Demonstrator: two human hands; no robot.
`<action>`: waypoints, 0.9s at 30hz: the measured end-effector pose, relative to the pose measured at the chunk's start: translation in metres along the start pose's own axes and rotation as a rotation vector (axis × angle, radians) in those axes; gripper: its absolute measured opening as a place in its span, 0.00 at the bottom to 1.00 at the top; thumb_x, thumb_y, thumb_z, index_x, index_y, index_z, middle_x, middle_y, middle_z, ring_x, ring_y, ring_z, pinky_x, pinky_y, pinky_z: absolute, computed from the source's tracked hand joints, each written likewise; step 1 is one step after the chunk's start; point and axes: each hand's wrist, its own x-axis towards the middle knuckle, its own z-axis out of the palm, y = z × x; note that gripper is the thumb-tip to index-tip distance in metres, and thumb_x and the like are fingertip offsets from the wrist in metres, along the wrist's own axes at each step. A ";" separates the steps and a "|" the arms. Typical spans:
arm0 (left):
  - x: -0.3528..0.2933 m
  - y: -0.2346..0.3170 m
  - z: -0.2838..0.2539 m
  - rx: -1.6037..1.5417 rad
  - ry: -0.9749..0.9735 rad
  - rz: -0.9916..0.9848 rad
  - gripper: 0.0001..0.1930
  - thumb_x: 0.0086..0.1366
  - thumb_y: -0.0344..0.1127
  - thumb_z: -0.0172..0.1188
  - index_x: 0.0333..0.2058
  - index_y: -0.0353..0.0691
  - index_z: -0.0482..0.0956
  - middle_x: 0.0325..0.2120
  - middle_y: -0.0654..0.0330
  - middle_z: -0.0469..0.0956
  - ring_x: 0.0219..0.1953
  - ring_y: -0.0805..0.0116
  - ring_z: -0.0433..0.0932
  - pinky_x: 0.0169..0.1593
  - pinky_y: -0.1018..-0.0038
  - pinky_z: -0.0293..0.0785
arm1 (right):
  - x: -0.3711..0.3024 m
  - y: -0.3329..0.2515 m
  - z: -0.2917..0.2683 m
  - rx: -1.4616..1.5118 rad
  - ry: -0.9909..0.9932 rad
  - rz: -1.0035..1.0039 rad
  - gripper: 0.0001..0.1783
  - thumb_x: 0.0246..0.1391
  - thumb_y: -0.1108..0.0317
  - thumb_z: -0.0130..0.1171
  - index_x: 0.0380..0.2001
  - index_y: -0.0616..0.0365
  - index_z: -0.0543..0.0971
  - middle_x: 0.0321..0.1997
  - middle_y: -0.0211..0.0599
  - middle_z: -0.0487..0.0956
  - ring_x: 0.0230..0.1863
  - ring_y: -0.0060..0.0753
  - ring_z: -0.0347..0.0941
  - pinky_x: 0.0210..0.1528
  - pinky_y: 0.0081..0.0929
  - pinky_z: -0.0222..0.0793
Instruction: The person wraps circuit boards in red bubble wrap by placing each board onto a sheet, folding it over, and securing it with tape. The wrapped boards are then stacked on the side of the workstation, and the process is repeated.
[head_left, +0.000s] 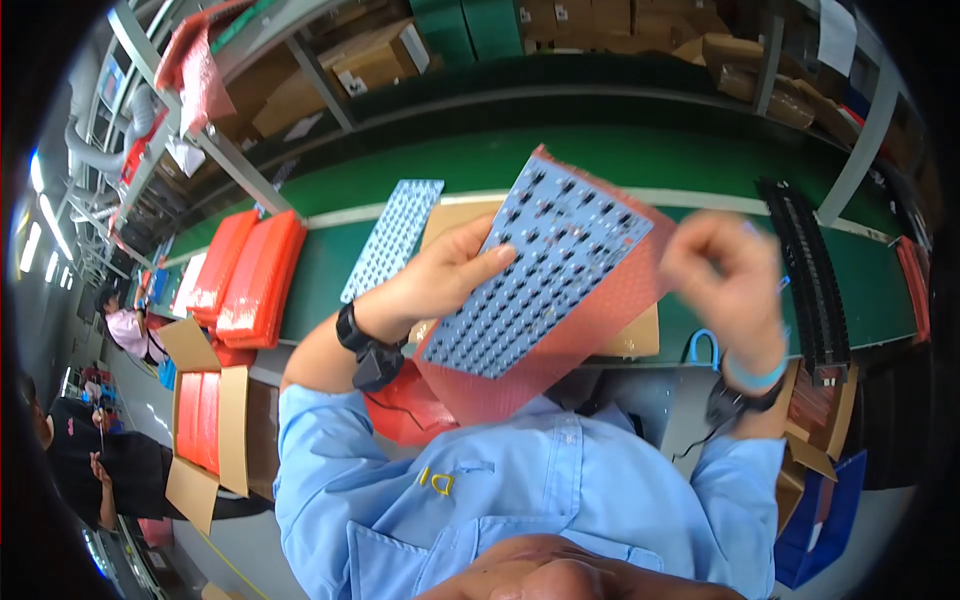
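Note:
My left hand (450, 270) is closed on the left edge of a keyboard circuit board (550, 265), its thumb lying on the face. The board is light blue-grey, dotted with rows of small black parts, and tilted above the bench. Behind it is a red bubble-wrap sheet or bag (585, 345), showing past its right and lower edges; whether the board is partly inside it I cannot tell. My right hand (725, 265), smeared by motion, is beside the wrap's right edge with its fingers curled. Left of my left hand, a second circuit board (395, 232) lies on the bench.
Red bubble-wrapped packs (255, 285) are stacked at the bench's left, above an open carton (245, 430) holding more. Cardboard (632, 338) lies under the held board. A long black slotted rack (803, 270) stands right, near a blue loop (703, 348). Another person (110, 440) is at the far left.

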 end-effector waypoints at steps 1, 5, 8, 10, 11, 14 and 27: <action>0.001 0.004 0.000 0.016 -0.024 -0.005 0.21 0.76 0.33 0.46 0.64 0.35 0.63 0.55 0.60 0.75 0.54 0.75 0.74 0.58 0.73 0.71 | 0.027 -0.014 0.002 -0.296 0.087 -0.296 0.14 0.52 0.68 0.67 0.41 0.63 0.81 0.30 0.31 0.81 0.29 0.24 0.76 0.34 0.21 0.70; -0.001 0.013 -0.010 0.013 -0.119 -0.006 0.22 0.76 0.32 0.47 0.65 0.34 0.62 0.55 0.60 0.74 0.55 0.75 0.72 0.60 0.73 0.70 | 0.088 -0.024 0.020 -0.592 -0.378 -0.236 0.21 0.55 0.61 0.66 0.46 0.66 0.79 0.36 0.30 0.83 0.36 0.21 0.77 0.44 0.21 0.71; -0.007 0.005 -0.021 -0.013 -0.194 0.039 0.24 0.75 0.34 0.49 0.66 0.34 0.61 0.55 0.60 0.75 0.56 0.74 0.72 0.60 0.72 0.70 | 0.105 -0.010 0.038 -0.350 -0.736 0.093 0.24 0.55 0.60 0.66 0.49 0.66 0.78 0.39 0.31 0.83 0.39 0.20 0.77 0.47 0.22 0.71; -0.015 -0.008 -0.029 0.007 -0.193 0.087 0.28 0.73 0.40 0.55 0.66 0.34 0.61 0.55 0.59 0.75 0.55 0.73 0.73 0.60 0.72 0.70 | 0.108 -0.008 0.042 -0.237 -0.916 0.258 0.25 0.55 0.60 0.66 0.50 0.66 0.77 0.41 0.32 0.83 0.40 0.20 0.77 0.48 0.23 0.72; -0.018 -0.015 -0.033 0.019 -0.192 0.113 0.31 0.71 0.43 0.58 0.66 0.34 0.61 0.55 0.59 0.75 0.55 0.73 0.74 0.59 0.72 0.70 | 0.105 -0.010 0.039 -0.210 -0.839 0.248 0.25 0.54 0.61 0.66 0.51 0.66 0.77 0.42 0.32 0.83 0.40 0.20 0.77 0.48 0.22 0.72; -0.051 -0.058 -0.076 0.283 -0.343 0.117 0.35 0.64 0.47 0.67 0.62 0.32 0.66 0.53 0.59 0.77 0.54 0.72 0.75 0.58 0.73 0.71 | 0.100 -0.015 0.013 -0.162 -0.693 0.220 0.25 0.54 0.63 0.66 0.51 0.67 0.76 0.43 0.33 0.83 0.39 0.21 0.78 0.47 0.21 0.72; -0.212 -0.143 -0.125 0.434 0.031 -0.221 0.09 0.60 0.31 0.68 0.36 0.31 0.83 0.32 0.61 0.84 0.36 0.74 0.79 0.42 0.73 0.75 | 0.120 -0.035 -0.079 -0.174 -0.197 0.207 0.18 0.59 0.68 0.61 0.50 0.67 0.78 0.43 0.34 0.84 0.41 0.21 0.80 0.46 0.20 0.74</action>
